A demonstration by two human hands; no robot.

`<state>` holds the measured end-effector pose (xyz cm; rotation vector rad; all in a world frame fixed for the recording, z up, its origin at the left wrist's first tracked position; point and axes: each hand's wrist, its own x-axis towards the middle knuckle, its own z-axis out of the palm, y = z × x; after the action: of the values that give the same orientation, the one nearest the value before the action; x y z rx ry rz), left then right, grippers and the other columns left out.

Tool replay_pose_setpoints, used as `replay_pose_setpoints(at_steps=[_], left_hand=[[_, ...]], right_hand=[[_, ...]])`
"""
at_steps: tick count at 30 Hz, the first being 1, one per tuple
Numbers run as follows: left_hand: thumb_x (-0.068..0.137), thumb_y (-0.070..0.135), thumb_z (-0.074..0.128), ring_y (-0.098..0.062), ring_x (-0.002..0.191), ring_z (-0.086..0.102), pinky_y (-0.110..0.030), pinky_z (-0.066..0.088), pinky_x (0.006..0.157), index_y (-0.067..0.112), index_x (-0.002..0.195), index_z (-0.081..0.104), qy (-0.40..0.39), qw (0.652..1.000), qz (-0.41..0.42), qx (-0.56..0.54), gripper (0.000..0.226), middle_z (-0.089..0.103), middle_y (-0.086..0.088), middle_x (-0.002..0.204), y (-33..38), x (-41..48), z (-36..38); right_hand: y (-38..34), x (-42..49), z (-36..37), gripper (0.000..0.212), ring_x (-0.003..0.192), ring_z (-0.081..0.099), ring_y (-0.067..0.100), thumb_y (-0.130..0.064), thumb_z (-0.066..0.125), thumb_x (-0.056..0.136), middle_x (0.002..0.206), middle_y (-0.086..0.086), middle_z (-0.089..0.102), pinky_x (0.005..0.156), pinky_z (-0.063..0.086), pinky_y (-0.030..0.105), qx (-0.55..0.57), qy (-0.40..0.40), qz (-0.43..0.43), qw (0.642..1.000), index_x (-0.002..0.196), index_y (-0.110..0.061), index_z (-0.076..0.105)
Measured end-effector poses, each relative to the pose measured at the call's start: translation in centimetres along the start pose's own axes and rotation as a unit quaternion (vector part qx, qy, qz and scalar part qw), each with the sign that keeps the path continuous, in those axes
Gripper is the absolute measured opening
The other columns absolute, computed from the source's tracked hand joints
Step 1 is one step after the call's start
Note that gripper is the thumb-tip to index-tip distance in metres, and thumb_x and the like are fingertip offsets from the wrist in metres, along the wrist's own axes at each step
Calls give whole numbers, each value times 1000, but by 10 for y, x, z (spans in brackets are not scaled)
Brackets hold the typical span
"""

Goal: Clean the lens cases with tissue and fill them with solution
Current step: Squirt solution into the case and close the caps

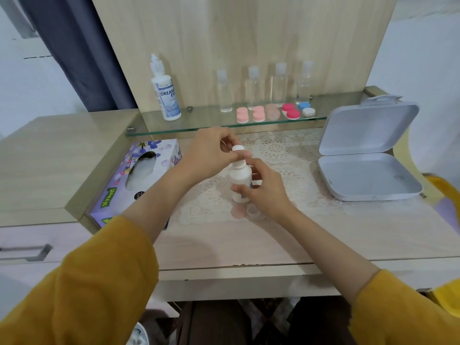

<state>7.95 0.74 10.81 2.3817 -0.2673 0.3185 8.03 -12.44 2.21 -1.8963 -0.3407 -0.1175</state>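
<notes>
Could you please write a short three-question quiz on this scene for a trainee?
1. True or false: the left hand pinches the cap of the small white bottle.
2. How many clear bottles stand on the glass shelf?
3. Which lies to the right of the lace mat: (a) the tissue box or (b) the open grey case?
Key: 1 true; 2 four; 3 b.

Soft, even, fairly bright light lies over the desk (336,235), leaving only faint shadows beside the open grey box (368,128) at 3 o'clock and a pale sheen on the glossy top. Focus is slightly soft throughout: the white bottle (239,179) at centre is washed out, the clear bottles (280,83) at 12 o'clock hazy. Wide-angle distortion bows the desk's edges and tilts the curtain (82,53) at 10 o'clock.
</notes>
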Motion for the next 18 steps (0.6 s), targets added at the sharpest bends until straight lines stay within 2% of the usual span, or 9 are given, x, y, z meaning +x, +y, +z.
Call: replay_pose_setpoints(at_steps=[1, 3, 4, 6, 8, 11, 13, 15, 18], left_hand=[[74, 32, 73, -6, 75, 56, -15, 43, 67, 19, 82, 61, -7, 1000, -10, 1, 19, 62, 8, 81, 1, 0, 0], [83, 27, 66, -5, 89, 58, -18, 45, 81, 21, 96, 62, -48, 999, -11, -18, 15, 64, 8, 97, 4, 0, -4], [87, 18, 61, -5, 98, 58, -19, 45, 88, 22, 106, 62, -78, 997, 2, -25, 19, 64, 9, 106, 5, 0, -7], [88, 2, 55, -3, 105, 56, -12, 42, 91, 22, 116, 62, -125, 992, 27, -25, 34, 61, 12, 114, 5, -1, -12], [85, 4, 60, -3, 95, 58, -9, 42, 84, 21, 107, 67, -100, 994, 32, -5, 29, 63, 12, 106, 4, -1, -10], [79, 19, 70, -1, 78, 56, -12, 44, 73, 21, 98, 69, -33, 999, 21, -6, 19, 65, 11, 93, 3, 0, -5], [84, 15, 64, 2, 88, 57, -11, 44, 82, 24, 107, 66, -57, 998, 28, -28, 25, 63, 14, 102, 1, 0, -6], [87, 3, 57, 1, 102, 55, -13, 43, 91, 27, 113, 62, -106, 993, 46, -30, 36, 58, 18, 111, 0, -1, -8], [84, 3, 60, -7, 100, 58, -19, 45, 91, 24, 107, 67, -88, 995, 54, 2, 32, 60, 16, 106, -1, -1, -6]], right_hand=[[0, 0, -1, 52, 90, 57, 11, -18, 77, 72, 101, -2, 62, 76, 48, 21, 1, 1, 2, 1000, 118, -17, 53], [1, 0, -2, 54, 90, 57, 11, -17, 77, 72, 102, -1, 62, 74, 47, 16, 2, 0, 5, 1000, 120, -17, 53], [1, 0, -2, 55, 90, 57, 11, -17, 77, 72, 102, 0, 62, 73, 45, 13, 4, -1, 5, 1000, 121, -17, 52], [1, 0, -2, 56, 89, 56, 11, -15, 77, 72, 101, 0, 61, 70, 44, 10, 10, -2, 4, 1000, 121, -18, 52], [1, 0, -2, 56, 90, 56, 11, -15, 78, 71, 102, 0, 62, 72, 45, 11, 12, -4, 3, 1000, 121, -18, 52], [1, 0, -3, 56, 91, 56, 12, -15, 78, 71, 102, 2, 62, 75, 46, 17, 11, -3, 5, 1000, 121, -18, 53], [1, 0, -3, 56, 90, 57, 12, -16, 78, 71, 103, 2, 62, 74, 45, 14, 11, -4, 4, 1000, 121, -18, 53], [1, 0, -4, 56, 88, 57, 12, -16, 78, 70, 104, 3, 62, 71, 45, 12, 10, -5, 3, 1000, 120, -19, 53], [2, 0, -3, 57, 90, 57, 13, -17, 79, 70, 104, 2, 62, 73, 45, 15, 6, -5, 3, 1000, 120, -18, 52]])
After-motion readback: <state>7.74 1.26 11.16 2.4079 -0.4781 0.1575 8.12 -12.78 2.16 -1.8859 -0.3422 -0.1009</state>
